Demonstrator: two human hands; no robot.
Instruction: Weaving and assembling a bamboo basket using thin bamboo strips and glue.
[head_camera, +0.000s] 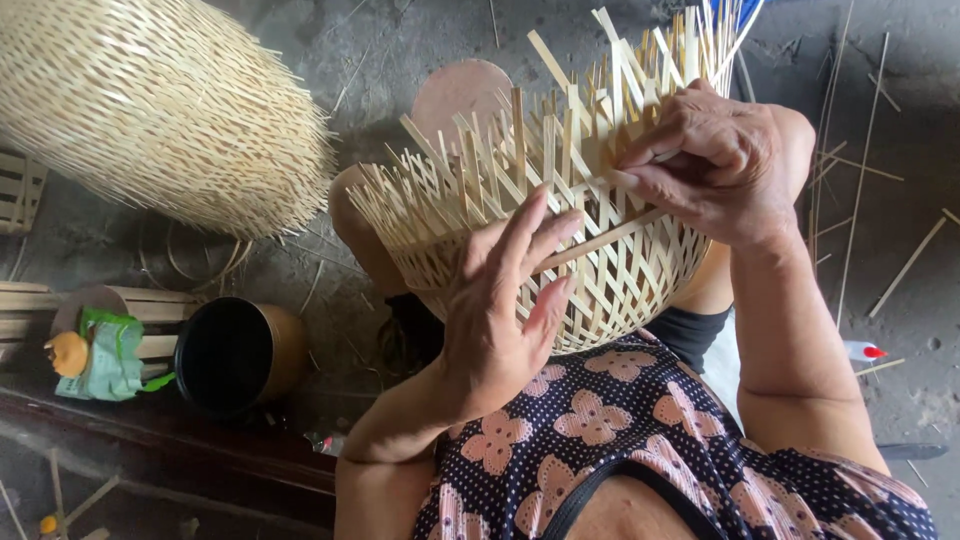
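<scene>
At nine o'clock from my lap, a crumpled green plastic packet (108, 358) is lying on the slatted wooden stool (150, 310), an orange round lump (67, 352) touching its left side. I am seeing no signs or screens.

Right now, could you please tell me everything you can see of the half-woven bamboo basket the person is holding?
The half-woven basket is made of pale, flat bamboo strips in an open lattice with gaps between them. Its rounded body looks finished, while loose strip ends stick up unevenly around the rim. It rests tilted on the person's lap, above the flowered garment. The left hand lies spread against its near side, and the right hand pinches strips at the upper edge. One longer strip runs slantwise across its side.
</scene>
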